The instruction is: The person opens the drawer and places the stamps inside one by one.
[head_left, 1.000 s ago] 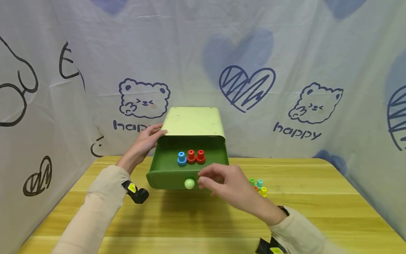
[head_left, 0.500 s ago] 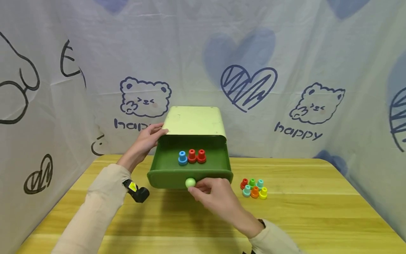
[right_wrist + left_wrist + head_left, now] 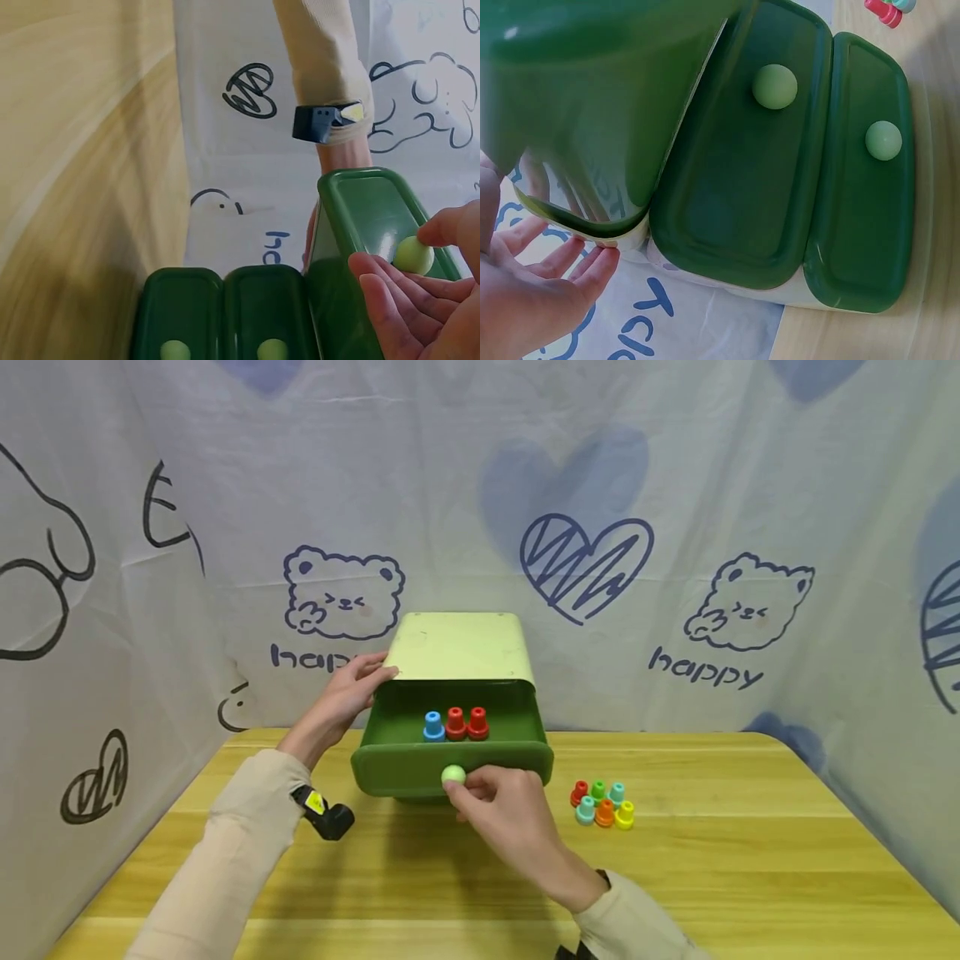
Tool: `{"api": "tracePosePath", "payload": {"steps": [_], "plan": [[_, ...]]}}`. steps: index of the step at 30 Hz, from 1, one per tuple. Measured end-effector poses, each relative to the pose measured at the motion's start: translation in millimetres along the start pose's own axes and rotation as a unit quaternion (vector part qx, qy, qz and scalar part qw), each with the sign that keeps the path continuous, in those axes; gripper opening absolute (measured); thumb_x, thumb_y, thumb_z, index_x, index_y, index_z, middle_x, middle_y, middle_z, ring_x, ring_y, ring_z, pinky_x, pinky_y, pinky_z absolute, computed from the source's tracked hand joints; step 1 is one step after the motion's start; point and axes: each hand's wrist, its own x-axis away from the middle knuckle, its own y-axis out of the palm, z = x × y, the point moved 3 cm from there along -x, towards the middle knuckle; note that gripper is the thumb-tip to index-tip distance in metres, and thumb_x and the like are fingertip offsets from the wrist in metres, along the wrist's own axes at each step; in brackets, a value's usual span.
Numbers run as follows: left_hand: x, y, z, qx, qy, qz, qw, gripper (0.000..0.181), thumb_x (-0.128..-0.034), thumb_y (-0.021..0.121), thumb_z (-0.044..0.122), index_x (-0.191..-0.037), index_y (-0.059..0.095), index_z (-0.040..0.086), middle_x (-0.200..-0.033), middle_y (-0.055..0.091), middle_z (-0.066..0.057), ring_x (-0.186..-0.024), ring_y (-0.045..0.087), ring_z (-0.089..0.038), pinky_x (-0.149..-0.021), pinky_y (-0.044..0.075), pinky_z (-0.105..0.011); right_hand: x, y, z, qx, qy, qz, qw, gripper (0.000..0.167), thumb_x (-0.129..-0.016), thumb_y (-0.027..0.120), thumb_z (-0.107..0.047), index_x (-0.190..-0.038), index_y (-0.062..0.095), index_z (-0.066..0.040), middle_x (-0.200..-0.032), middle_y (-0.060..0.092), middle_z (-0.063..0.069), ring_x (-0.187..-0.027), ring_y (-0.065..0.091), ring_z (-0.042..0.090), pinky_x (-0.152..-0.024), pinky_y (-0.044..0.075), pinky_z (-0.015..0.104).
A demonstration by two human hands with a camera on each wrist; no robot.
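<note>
A pale green cabinet [image 3: 457, 643] stands on the table with its top green drawer [image 3: 390, 770] pulled out. Inside that drawer are a blue peg [image 3: 432, 727] and two red pegs [image 3: 467, 724], upright in a row, their lower ends partly behind the drawer front. My right hand [image 3: 513, 814] pinches the drawer's round light green knob [image 3: 413, 256] between thumb and fingers. On the cabinet's left side rests my left hand [image 3: 341, 697]; its fairly straight fingers [image 3: 596, 270] touch the side wall near the front edge.
Two lower drawers [image 3: 735, 172] sit closed beneath the top one. Right of the cabinet, several coloured pegs [image 3: 603, 812] stand grouped on the wooden table [image 3: 750, 860]. A printed cloth [image 3: 450, 485] hangs close behind and along both sides.
My right hand has moved left onto the knob and taken hold of it. The drawer front now sits higher in view, covering the peg bases. My left hand has stayed put.
</note>
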Motion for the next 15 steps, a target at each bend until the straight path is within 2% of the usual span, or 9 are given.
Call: {"api": "tracePosePath", "payload": {"steps": [9,15], "plan": [[-2.3,-3.0,1.6,-0.007,-0.011,-0.005,0.9999,0.064,-0.099,0.053,0.029,-0.152,0.026,0.005,-0.153,0.026,-0.02,-0.14,0.026,-0.034,-0.112,0.024,-0.049,-17.8,0.4,4.3,-0.034,0.027,-0.005,0.9991,0.026,-0.09,0.068,-0.027,-0.081,0.073,-0.003,-0.064,0.068,-0.001,-0.056,0.063,0.008,-0.05,0.052,0.028],[-2.7,-4.2,1.7,-0.015,-0.01,-0.004,0.9998,0.064,-0.0986,0.053,0.031,-0.152,0.027,0.007,-0.153,0.028,-0.019,-0.138,0.029,-0.033,-0.112,0.026,-0.048,-31.3,4.1,8.1,-0.039,0.025,-0.001,0.9989,0.026,-0.092,0.067,-0.027,-0.08,0.073,-0.004,-0.066,0.069,0.003,-0.055,0.063,0.009,-0.05,0.052,0.029]]}}
